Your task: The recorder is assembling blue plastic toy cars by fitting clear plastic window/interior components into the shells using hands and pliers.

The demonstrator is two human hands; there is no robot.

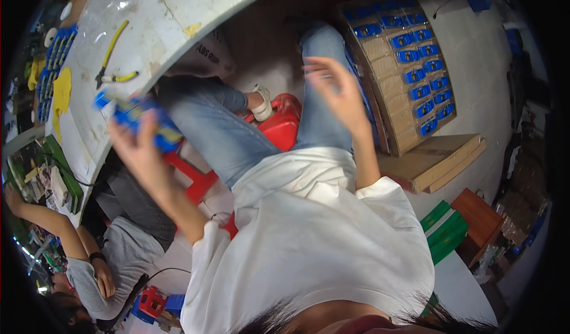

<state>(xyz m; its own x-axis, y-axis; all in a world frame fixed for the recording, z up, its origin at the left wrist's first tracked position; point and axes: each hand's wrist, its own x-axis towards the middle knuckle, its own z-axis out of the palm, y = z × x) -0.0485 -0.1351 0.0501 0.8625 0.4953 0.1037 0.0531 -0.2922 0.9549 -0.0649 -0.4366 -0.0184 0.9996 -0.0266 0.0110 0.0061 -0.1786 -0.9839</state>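
Observation:
My left hand (138, 141) is raised beside the white table's edge and grips a blue plastic part (138, 115) with a yellow patch; it is blurred by motion. My right hand (333, 89) hangs open over my right knee, fingers spread, holding nothing. It is close to a cardboard tray (393, 78) lined with several rows of the same blue parts (415, 55). I sit on a red stool (279, 123), wearing jeans and a white shirt.
Yellow-handled pliers (113, 67) lie on the white table (172, 19), with more blue parts (56, 52) at its left end. Flat cardboard boxes (436, 159) sit under the tray. A person in grey (113, 257) sits at the lower left.

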